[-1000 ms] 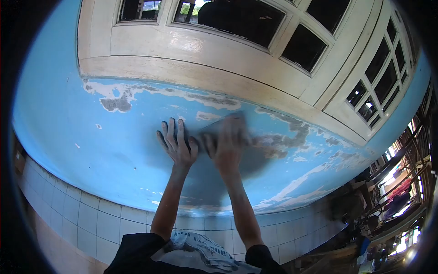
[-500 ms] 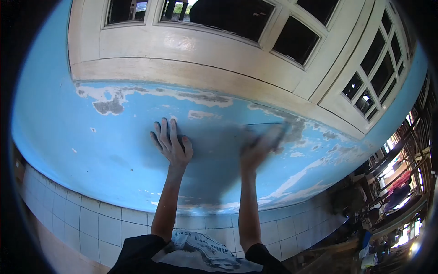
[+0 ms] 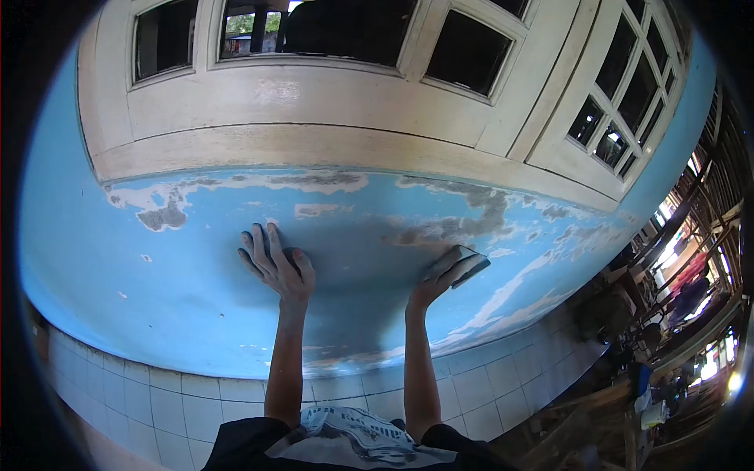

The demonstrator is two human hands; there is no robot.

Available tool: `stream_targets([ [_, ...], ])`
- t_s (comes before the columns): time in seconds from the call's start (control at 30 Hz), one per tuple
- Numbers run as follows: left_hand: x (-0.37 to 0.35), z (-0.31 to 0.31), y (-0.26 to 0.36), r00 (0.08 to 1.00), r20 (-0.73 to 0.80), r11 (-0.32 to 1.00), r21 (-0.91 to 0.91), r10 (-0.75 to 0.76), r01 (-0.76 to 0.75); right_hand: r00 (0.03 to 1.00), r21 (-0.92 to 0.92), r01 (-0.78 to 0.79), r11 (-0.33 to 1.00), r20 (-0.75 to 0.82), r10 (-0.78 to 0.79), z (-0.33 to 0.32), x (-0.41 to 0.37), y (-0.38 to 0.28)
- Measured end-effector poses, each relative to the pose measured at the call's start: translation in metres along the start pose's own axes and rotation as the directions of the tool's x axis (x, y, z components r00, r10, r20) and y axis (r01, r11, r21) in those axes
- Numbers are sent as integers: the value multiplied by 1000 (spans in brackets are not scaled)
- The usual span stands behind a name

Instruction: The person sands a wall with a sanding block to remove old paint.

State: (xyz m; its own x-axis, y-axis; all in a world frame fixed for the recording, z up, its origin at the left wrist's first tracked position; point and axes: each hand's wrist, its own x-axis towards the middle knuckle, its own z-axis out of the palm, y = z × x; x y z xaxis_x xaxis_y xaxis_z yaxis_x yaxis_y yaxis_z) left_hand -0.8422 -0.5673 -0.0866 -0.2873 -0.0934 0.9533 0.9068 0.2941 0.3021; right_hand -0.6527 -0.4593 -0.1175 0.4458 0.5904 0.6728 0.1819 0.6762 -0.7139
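Observation:
My left hand [image 3: 276,265] rests with fingers spread on the blue painted wall [image 3: 188,290], below a small bare patch, holding nothing. Farther right, my right hand [image 3: 437,281] is closed around a flat grey piece that looks like folded sandpaper [image 3: 471,268]. Its pale edge sticks out past my fingers, against the wall. Just above this hand the paint is worn off in a grey and whitish patch [image 3: 479,216]. Part of the piece is hidden under my fingers.
A cream wooden window frame [image 3: 259,145] with dark panes runs above the wall. White tiles [image 3: 188,412] line its bottom. To the right are wooden poles and cluttered items [image 3: 648,408]. Another chipped patch [image 3: 163,216] lies at upper left.
My right hand, blurred before, has moved down the wall with the sandpaper and now shows sharply. My left hand stays spread on the wall. The whole view has shifted slightly.

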Motion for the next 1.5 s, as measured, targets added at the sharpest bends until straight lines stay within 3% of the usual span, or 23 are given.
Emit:
stream_targets([
  [0.07, 1, 1, -1, 1000, -5, 1000, -3, 6, -6, 980, -260, 192, 946, 105, -170, 1, -5, 8],
  [0.23, 0, -2, 1, 1000, 17, 1000, -6, 1, -1, 853, -327, 410, 851, 468, -231, -11, -35, -7],
  [0.33, -1, 0, -1, 1000, 5, 1000, -21, 12, -12, 958, -302, 190, 934, 266, -109, -13, -7, -16],
  [0.4, 0, 0, -1, 1000, -1, 999, -29, 15, -15, 961, 100, -274, 956, 70, 268, -14, 6, -33],
  [0.43, 0, -1, -1, 1000, -4, 1000, -28, 13, -13, 961, 101, -272, 957, 72, 266, -12, 0, -30],
  [0.5, 1, -1, 1, 1000, 0, 999, -42, -8, 8, 970, -266, 146, 953, 226, -86, -10, -19, -19],
  [0.6, 0, -1, 1, 1000, 1, 999, -49, -11, 11, 796, -309, 505, 806, 528, -296, -19, -33, -20],
  [0.63, 0, -2, 0, 1000, 1, 999, -48, -6, 6, 799, -309, 500, 809, 526, -293, -17, -28, -19],
  [0.7, 1, -3, 0, 1000, 20, 1000, -19, 19, -19, 976, -258, 194, 946, 143, -162, -10, 2, -14],
  [0.73, 1, -3, -1, 1000, 19, 1000, -18, 19, -19, 992, -116, -29, 993, 116, 42, -14, 20, -26],
  [0.83, 0, -3, 0, 1000, 22, 1000, -22, 12, -11, 946, -23, -290, 957, 146, 290, -10, 24, -7],
  [0.87, 0, -4, -2, 999, 31, 999, -30, 10, -9, 982, -248, 179, 952, 108, -156, -2, 15, -12],
  [0.9, -1, -3, -1, 999, 41, 999, -38, 8, -6, 982, -252, 182, 950, 102, -161, -5, 14, -16],
  [0.97, -1, -2, 1, 1000, 31, 998, -57, 1, 1, 769, -341, 613, 713, 465, -439, -17, 5, -23],
  [1.03, 0, -3, -2, 1000, 22, 998, -70, 1, 1, 818, -296, 539, 789, 406, -406, -18, 25, -11],
  [1.07, 0, -3, -2, 1000, 19, 998, -58, 6, -5, 959, -131, 258, 957, 160, -236, -17, 41, -9],
  [1.1, -1, -2, -1, 1000, 15, 999, -48, 9, -9, 999, 111, -11, 994, -48, 16, -15, 51, -6],
  [1.13, -1, -3, -1, 1000, 17, 998, -56, 8, -7, 990, 93, -98, 991, -94, 106, -15, 57, -14],
  [1.17, -2, -3, -2, 1000, 22, 999, -41, 15, -15, 990, 88, -90, 992, -100, 99, -15, 54, -14],
  [1.27, 0, -3, 1, 1000, 28, 999, -40, 14, -13, 905, -199, 402, 894, 233, -356, -12, 27, -16],
  [1.37, -1, -4, -2, 999, 35, 999, -33, 19, -18, 905, -231, 399, 887, 254, -340, -24, 39, 1],
  [1.4, -1, -3, -2, 999, 35, 999, -30, 22, -21, 990, -89, 117, 989, 87, -109, -21, 45, 0],
  [1.5, -2, -2, -2, 1000, 17, 999, -29, 26, -26, 985, -24, -151, 988, -93, 148, -20, 68, -7],
])
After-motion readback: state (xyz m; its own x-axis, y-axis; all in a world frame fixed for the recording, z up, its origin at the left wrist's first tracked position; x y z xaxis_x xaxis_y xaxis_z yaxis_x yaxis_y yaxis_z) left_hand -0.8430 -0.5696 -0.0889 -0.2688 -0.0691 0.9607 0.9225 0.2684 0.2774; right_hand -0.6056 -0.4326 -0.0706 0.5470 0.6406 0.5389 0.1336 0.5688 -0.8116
